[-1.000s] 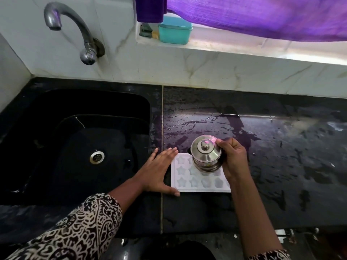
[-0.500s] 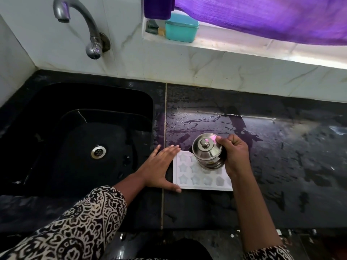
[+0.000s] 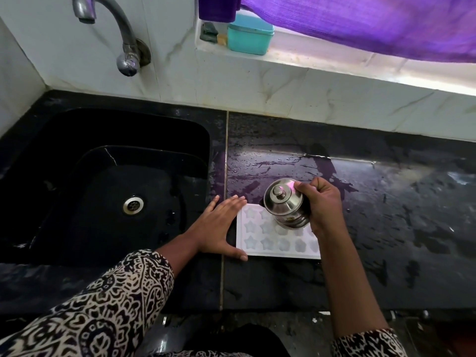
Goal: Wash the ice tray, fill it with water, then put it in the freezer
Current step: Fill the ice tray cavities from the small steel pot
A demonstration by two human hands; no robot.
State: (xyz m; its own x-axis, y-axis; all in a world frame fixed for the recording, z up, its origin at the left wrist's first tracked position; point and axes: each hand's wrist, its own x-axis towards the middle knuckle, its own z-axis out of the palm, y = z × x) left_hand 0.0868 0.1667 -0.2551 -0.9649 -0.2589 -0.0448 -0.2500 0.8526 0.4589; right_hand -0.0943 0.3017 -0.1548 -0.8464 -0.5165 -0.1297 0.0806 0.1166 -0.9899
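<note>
Ice tray: the white ice tray (image 3: 277,240) lies flat on the wet black counter (image 3: 386,228), just right of the sink (image 3: 103,197). It has star-shaped cups.
Left hand: the left hand (image 3: 221,225) lies flat and open, holding nothing. Its fingers (image 3: 235,202) are straight and close together, right against the tray's left edge. The thumb (image 3: 237,255) touches the tray's near left corner.
Right hand: the right hand (image 3: 323,202) is closed around a shiny steel pot (image 3: 286,202) with a knob lid. The fingers wrap its right side.
Pot and tray: the pot is tipped over and sits above the far right part of the tray, hiding some cups. I cannot tell if it touches the tray.
Tray from the right hand: the tray is under and just in front of those fingers.
Tap: the tap (image 3: 116,34) is up on the wall, far from both hands.
</note>
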